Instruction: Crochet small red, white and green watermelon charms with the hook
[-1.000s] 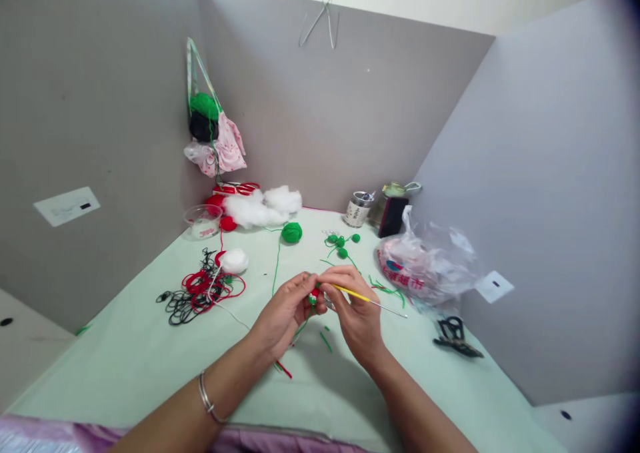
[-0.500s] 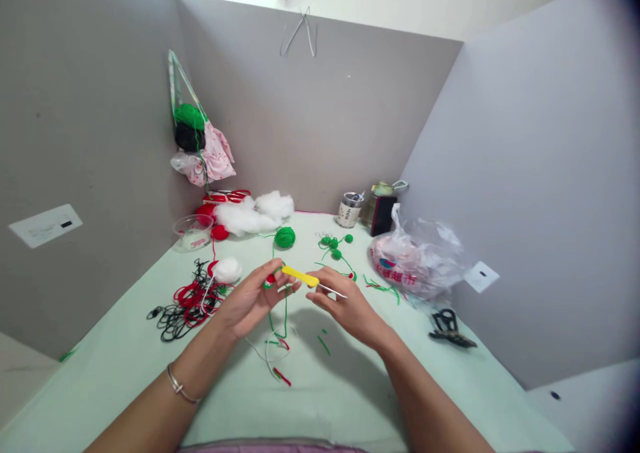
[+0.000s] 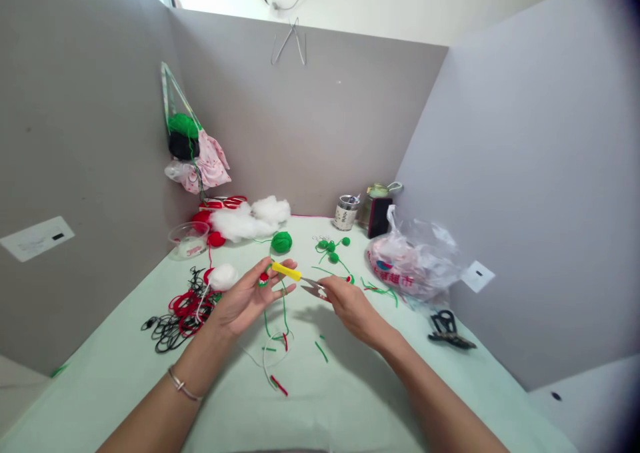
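Observation:
My left hand point(image 3: 247, 294) pinches a small red, green and white crocheted piece point(image 3: 263, 279) between thumb and forefinger, its other fingers spread. A yellow handle point(image 3: 286, 271) lies across those fingers. Small metal scissor blades point(image 3: 314, 288) show between the handle and my right hand point(image 3: 350, 306), whose fingers are closed around their far end. Whether the yellow handle joins the blades or only overlaps them, I cannot tell. Green yarn point(image 3: 285, 310) hangs below my left hand to the table, where a loop of white yarn point(image 3: 265, 366) and short red and green snippets point(image 3: 279, 386) lie.
Behind are a green yarn ball point(image 3: 281, 242), white stuffing point(image 3: 240, 220) and green crocheted balls point(image 3: 333, 257). Tangled black and red cord point(image 3: 175, 320) and a white yarn ball point(image 3: 223, 278) lie left. Right stand a plastic bag point(image 3: 420, 256) and a black claw clip point(image 3: 450, 333).
The scissor blades now show, where only a thin metal shaft was visible beside the yellow handle. My right hand has drawn slightly away from my left, and the view has shifted a little.

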`<action>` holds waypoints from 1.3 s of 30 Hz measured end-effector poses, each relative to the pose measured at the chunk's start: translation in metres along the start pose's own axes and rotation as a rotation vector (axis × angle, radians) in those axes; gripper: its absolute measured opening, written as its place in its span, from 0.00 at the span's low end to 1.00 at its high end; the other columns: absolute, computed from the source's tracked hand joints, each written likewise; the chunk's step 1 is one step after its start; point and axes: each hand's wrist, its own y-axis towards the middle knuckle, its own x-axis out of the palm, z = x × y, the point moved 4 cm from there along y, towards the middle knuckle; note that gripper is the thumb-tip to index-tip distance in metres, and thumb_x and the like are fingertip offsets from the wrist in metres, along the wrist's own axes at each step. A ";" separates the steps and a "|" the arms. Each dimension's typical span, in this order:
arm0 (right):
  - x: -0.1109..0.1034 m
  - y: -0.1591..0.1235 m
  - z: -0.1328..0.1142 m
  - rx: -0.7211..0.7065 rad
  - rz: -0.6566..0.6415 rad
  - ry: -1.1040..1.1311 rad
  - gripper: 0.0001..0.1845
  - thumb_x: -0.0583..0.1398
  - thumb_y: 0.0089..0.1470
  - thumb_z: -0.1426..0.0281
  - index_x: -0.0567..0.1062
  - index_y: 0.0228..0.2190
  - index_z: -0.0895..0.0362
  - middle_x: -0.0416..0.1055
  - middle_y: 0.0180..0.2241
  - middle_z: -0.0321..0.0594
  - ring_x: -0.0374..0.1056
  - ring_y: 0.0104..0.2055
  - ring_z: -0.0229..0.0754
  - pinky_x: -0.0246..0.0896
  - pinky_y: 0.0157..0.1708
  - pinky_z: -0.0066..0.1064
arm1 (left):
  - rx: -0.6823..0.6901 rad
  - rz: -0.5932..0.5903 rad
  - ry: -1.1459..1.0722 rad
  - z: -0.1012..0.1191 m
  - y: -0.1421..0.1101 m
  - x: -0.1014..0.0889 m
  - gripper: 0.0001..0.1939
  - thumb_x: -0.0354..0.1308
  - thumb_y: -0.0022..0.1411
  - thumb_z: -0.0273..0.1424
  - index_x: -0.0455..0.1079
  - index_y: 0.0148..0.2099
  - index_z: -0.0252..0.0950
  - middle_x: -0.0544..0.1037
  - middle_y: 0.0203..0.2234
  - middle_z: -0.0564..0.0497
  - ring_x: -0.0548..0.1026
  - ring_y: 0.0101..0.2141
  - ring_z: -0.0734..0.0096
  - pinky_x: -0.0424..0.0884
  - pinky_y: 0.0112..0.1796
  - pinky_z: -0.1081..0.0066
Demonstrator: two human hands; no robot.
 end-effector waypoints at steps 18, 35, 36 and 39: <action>0.001 0.008 -0.033 -0.088 -0.011 0.170 0.18 0.60 0.68 0.57 0.80 0.30 0.52 0.70 0.24 0.32 0.62 0.27 0.39 0.50 0.30 0.30 | -0.071 0.023 0.016 -0.020 -0.003 0.015 0.08 0.68 0.67 0.29 0.78 0.34 0.34 0.85 0.40 0.41 0.83 0.46 0.55 0.80 0.48 0.59; -0.011 -0.063 -0.057 -0.357 0.510 0.522 0.19 0.59 0.70 0.72 0.79 0.56 0.43 0.76 0.40 0.40 0.76 0.40 0.40 0.73 0.38 0.30 | 0.090 0.088 0.190 -0.071 -0.050 0.037 0.23 0.75 0.57 0.47 0.71 0.28 0.36 0.69 0.25 0.57 0.66 0.28 0.75 0.66 0.33 0.75; -0.010 -0.066 -0.059 -0.346 0.537 0.538 0.19 0.59 0.70 0.74 0.80 0.54 0.43 0.76 0.39 0.39 0.76 0.39 0.39 0.73 0.38 0.29 | 0.085 0.085 0.214 -0.074 -0.052 0.037 0.23 0.74 0.57 0.48 0.71 0.28 0.36 0.68 0.24 0.57 0.64 0.28 0.75 0.64 0.31 0.74; -0.008 -0.073 -0.055 -0.265 0.615 0.590 0.17 0.59 0.69 0.74 0.82 0.52 0.44 0.79 0.40 0.38 0.76 0.40 0.39 0.72 0.39 0.28 | 0.040 0.035 0.251 -0.078 -0.055 0.038 0.19 0.74 0.58 0.45 0.75 0.33 0.35 0.71 0.27 0.56 0.66 0.28 0.75 0.64 0.33 0.73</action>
